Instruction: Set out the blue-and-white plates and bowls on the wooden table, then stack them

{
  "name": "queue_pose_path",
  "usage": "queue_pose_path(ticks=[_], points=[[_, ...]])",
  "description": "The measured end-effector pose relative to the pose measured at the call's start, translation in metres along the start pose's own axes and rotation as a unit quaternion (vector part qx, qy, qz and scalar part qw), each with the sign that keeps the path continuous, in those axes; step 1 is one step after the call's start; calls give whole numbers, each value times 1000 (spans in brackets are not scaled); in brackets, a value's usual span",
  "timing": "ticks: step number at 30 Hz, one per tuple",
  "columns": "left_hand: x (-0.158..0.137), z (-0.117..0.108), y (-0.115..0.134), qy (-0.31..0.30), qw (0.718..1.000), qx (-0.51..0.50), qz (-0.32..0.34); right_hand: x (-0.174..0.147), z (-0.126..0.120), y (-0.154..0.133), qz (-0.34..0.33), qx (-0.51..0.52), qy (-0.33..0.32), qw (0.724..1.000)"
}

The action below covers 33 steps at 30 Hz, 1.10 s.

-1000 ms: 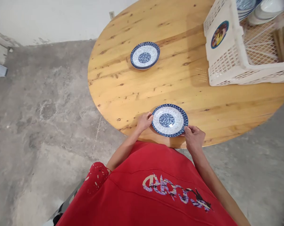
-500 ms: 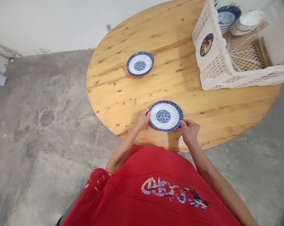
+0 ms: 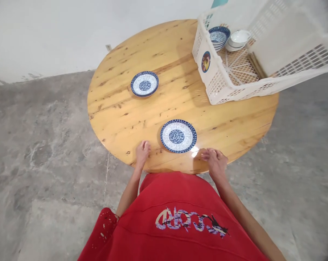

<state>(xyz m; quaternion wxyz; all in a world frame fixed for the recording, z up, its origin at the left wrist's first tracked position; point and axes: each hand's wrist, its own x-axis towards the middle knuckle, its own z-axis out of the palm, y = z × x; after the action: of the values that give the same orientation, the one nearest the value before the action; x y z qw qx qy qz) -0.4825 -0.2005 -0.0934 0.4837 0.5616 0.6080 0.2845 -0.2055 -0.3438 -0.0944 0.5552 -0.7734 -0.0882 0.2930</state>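
A blue-and-white patterned plate (image 3: 176, 136) lies flat on the wooden table near its front edge. To its left is my left hand (image 3: 143, 153), off the rim, with loosely curled fingers and nothing in them. My right hand (image 3: 215, 160) hovers to the plate's lower right, also apart from it, fingers loosely parted and holding nothing. Farther back on the table sits a small stack of matching plates (image 3: 144, 84).
A white plastic crate (image 3: 217, 85) stands at the table's back right. Inside are stacked blue-patterned bowls (image 3: 218, 35), white bowls (image 3: 238, 38) and some brown sticks (image 3: 257, 65). The round wooden table (image 3: 117, 108) has a curved edge above the concrete floor.
Both hands have let go of the plate's rim and drawn apart to either side. The plate rests on the table. The camera view has shifted, showing more of the crate.
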Motion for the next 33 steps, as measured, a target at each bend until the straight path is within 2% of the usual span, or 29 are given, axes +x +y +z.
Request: queue_pose_path(ticks=[3, 6, 11, 17, 20, 26, 29, 33], points=[[-13, -28, -16, 80, 996, -25, -43, -26, -29, 23, 38, 27, 47, 998], [-19, -49, -26, 124, 989, -27, -74, -59, -50, 45, 79, 23, 81, 993], [-20, -61, -30, 119, 991, -20, -49, -101, -60, 60, 119, 11, 93, 988], [-36, -66, -35, 106, 993, -31, -44, -120, -63, 65, 129, -29, 51, 990], [-61, -72, -44, 132, 989, -27, -59, -120, -64, 69, 139, -31, 21, 990], [-130, -75, -63, 173, 978, -22, -113, -113, -62, 78, 161, -8, -52, 986], [-158, -68, -67, 162, 977, -24, -134, -114, -70, 86, 159, 9, -59, 985], [-184, -58, -64, 128, 985, -11, -116, -125, -90, 106, 179, 16, -62, 982]])
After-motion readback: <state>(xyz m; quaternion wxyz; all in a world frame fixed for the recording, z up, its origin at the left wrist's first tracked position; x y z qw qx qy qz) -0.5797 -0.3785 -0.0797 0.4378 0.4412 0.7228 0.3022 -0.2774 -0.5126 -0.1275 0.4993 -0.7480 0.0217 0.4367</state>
